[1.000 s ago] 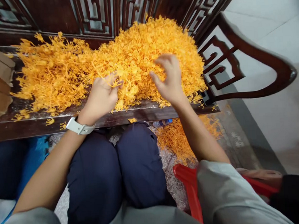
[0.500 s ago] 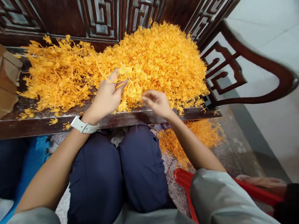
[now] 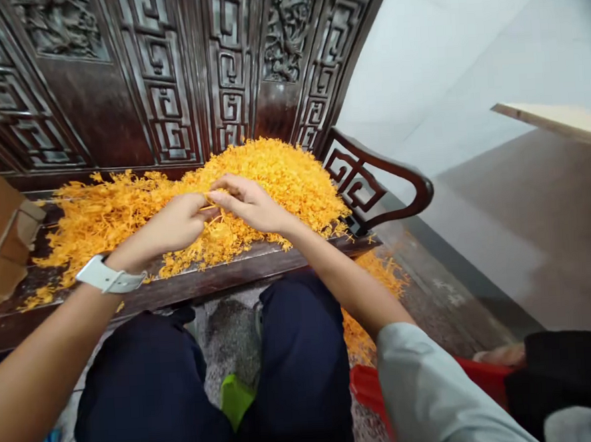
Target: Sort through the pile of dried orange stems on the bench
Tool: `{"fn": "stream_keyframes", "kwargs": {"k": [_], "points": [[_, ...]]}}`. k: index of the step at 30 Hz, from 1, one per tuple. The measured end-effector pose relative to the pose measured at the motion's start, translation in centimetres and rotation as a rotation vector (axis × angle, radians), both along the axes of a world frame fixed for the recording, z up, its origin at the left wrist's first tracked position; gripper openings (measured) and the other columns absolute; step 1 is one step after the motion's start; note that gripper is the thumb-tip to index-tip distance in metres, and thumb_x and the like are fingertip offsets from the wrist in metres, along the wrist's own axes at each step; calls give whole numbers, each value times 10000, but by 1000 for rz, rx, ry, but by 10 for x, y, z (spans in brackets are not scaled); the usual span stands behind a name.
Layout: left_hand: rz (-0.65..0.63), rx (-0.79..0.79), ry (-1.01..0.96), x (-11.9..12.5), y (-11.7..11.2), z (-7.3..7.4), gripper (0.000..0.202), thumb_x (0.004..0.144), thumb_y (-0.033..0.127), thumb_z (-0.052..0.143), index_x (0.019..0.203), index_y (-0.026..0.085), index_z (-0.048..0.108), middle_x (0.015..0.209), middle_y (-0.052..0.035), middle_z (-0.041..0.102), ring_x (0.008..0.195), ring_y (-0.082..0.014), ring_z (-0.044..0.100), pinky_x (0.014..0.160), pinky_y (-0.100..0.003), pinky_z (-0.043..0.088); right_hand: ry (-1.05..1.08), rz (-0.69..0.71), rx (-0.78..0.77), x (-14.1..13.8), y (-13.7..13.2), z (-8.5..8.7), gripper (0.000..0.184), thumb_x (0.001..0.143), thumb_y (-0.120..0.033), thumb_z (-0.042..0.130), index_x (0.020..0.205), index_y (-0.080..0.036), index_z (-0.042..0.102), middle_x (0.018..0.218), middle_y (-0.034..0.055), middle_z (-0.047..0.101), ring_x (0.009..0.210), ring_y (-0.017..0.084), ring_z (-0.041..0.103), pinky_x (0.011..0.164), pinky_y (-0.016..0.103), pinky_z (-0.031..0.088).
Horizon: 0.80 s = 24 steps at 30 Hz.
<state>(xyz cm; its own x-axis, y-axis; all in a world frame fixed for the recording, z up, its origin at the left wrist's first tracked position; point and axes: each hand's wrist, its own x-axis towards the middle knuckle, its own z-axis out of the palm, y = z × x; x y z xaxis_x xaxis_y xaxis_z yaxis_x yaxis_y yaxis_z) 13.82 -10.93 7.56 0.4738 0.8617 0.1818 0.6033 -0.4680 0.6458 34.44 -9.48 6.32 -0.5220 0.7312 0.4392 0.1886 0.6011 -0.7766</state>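
Observation:
A big heap of orange branching sprigs (image 3: pixel 277 175) covers the seat of a dark carved wooden bench (image 3: pixel 238 268). My left hand (image 3: pixel 175 223), with a white watch (image 3: pixel 106 277) on its wrist, is closed in a pinch on an orange sprig (image 3: pixel 208 207) above the heap's front. My right hand (image 3: pixel 249 204) meets it fingertip to fingertip, thumb and forefinger pinched on the same sprig. Both hands hover just over the pile near the bench's front edge.
The bench's carved back (image 3: pixel 166 75) rises behind the heap and its curved armrest (image 3: pixel 384 189) stands at the right. More orange sprigs (image 3: pixel 374 289) lie on the floor below. A cardboard box (image 3: pixel 0 232) sits at left; a red stool (image 3: pixel 370 386) is under me; another person's dark sleeve (image 3: pixel 565 371) is at right.
My right hand moved up and left from the bench's edge to meet my left hand at the sprig. The camera tilted up, showing more of the bench back.

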Motion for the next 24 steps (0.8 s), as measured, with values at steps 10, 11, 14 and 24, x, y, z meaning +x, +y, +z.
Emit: {"fn": "stream_keyframes", "kwargs": {"k": [10,11,14,24], "points": [[110,-104,-392,19,29,-38,275,921,362,548,695,207,529,677,-11,536,662,-178,488,653,-291,379,309,-202,-285,7,44,-32,594,849,-783,694,767,-203,591,649,-49,405,629,113,350,607,297,302],[127,-130,-400,22,31,-49,279,922,360,543,688,210,520,662,-7,517,644,-176,469,634,-289,364,318,-214,-351,9,50,-40,589,837,-779,710,773,-203,599,641,-49,407,619,111,346,588,293,289],[149,-207,-481,27,28,-75,280,912,357,565,680,212,508,660,0,492,625,-169,438,603,-283,339,443,-389,-461,24,73,-53,521,894,-694,705,758,-213,557,622,-58,380,570,97,309,540,279,249],[360,-343,-794,-11,33,-84,381,860,509,782,763,196,587,699,-2,538,637,-134,453,594,-249,360,105,-570,-167,82,99,-66,562,913,-708,669,1217,-237,694,1042,84,644,852,190,594,748,359,541]]}}
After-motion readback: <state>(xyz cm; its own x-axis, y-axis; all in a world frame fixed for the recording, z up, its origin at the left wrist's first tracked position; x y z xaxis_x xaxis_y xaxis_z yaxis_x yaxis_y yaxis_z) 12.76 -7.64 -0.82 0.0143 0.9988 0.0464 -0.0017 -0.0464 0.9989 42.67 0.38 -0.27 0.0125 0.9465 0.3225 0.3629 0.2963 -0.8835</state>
